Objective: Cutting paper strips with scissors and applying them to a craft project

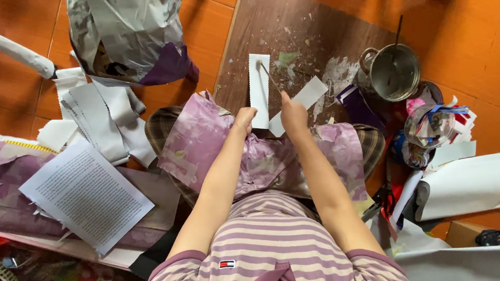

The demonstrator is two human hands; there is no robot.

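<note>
Left hand (pixel 244 118) presses down on the lower end of a white paper strip (pixel 258 87) with scalloped edges, fingers curled over it, above a brown board (pixel 301 35) that lies on the orange tiled floor (pixel 22 26). Far left, a stack of purple and white paper is topped by a printed white sheet (pixel 84 193) set at an angle; above it lie torn white paper scraps (pixel 100 118) and, higher, a crumpled silver and purple wrapper (pixel 127 26). A purple patterned cloth (pixel 204 138) covers the person's lap, just under both hands.

Right hand (pixel 293 115) sits just beside the left, closed around a thin stick (pixel 269 77) whose tip slants up and left onto the upright strip. A second white strip (pixel 298 103) runs diagonally from beneath the right hand toward the upper right, its lower end touching the first. Flecks of dried paste and paper bits spot the board around both strips.

Right of the board stands a steel pot (pixel 395 73) with a dark rod leaning in it. Below it is a clear round container (pixel 430 126) holding coloured paper pieces in red, blue and pink. A large roll of white paper (pixel 470 183) lies at the right edge, with red-handled scissors (pixel 386 200) near the person's right elbow.
</note>
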